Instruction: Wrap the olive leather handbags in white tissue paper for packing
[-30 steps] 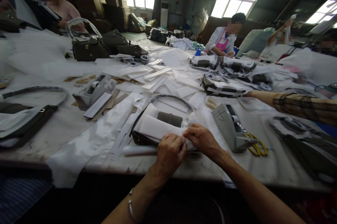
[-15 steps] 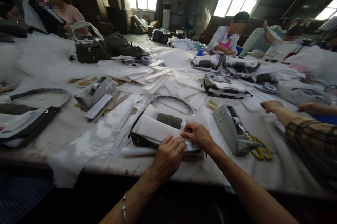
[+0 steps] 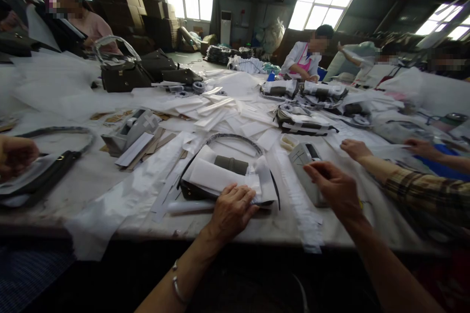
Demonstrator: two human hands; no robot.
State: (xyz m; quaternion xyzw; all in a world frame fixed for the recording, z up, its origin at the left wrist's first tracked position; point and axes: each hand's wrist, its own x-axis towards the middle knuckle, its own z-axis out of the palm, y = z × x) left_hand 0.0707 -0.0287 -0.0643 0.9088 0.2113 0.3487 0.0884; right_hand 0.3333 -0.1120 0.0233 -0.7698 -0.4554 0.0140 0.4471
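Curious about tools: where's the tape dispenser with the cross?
In the head view, the dispenser is left of the bag under the left hand, beside brown strips.

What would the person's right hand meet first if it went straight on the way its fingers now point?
Probably the grey tape dispenser, which the right hand partly covers in this view. Depth is unclear, though: if held higher, it might pass over.

Dim light is given by the far windows [image 3: 191,2], which are overexposed. Glare is seen on the plastic sheet [image 3: 110,200], and deep shadow under the table [image 3: 147,227]. The right hand [image 3: 336,190] is slightly blurred; the view's edges are stretched.
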